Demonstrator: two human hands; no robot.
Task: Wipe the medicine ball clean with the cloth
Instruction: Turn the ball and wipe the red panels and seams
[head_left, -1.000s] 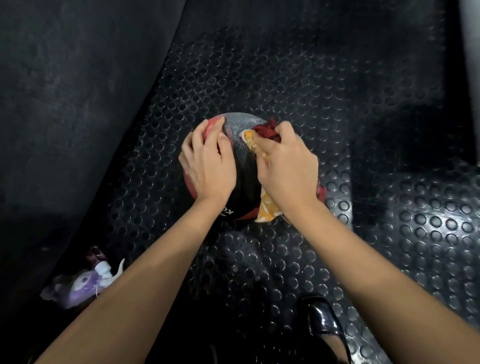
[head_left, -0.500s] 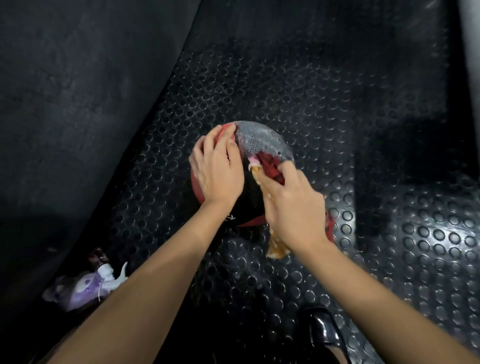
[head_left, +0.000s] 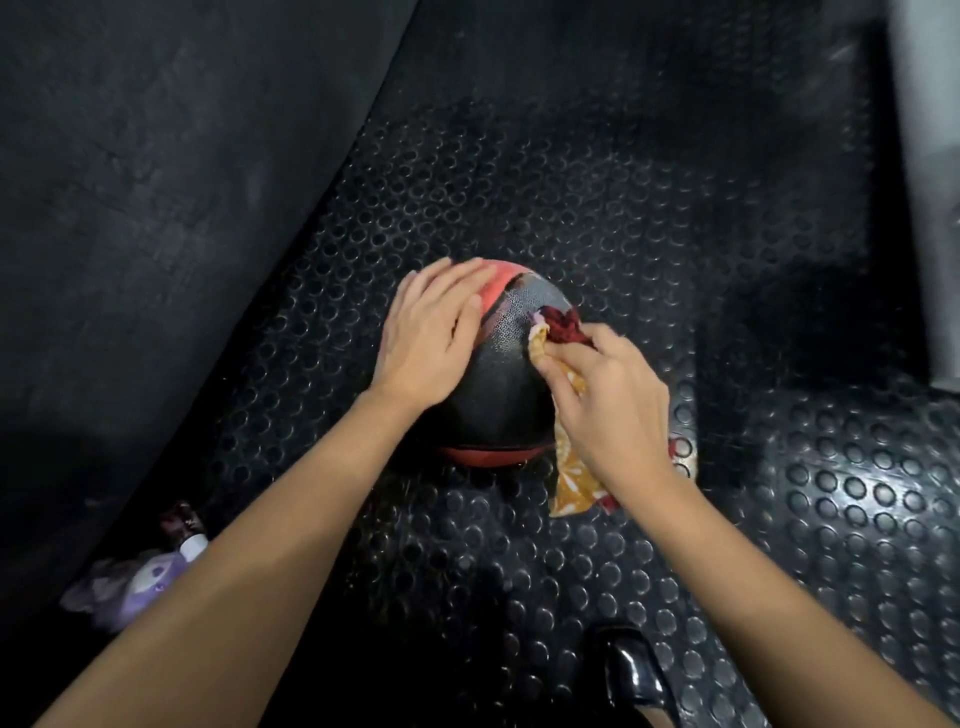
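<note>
Studded black mat (head_left: 597, 171), dark wall upper left. Ball (head_left: 498, 384), frame centre, sits on the mat. Your left hand (head_left: 428, 338) lies flat, fingers straight and together, steadying it. Your right hand (head_left: 613, 405) pinches the cloth (head_left: 563, 325) against its right flank. Since a second ago the left fingers have flattened and the cloth has slid rightward. Purple toy (head_left: 140, 582), lower left.

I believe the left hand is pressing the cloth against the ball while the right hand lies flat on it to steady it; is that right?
Not quite: the hands are swapped. In the head view the right hand presses the cloth against the ball, while the left hand lies flat on it to steady it.
</note>
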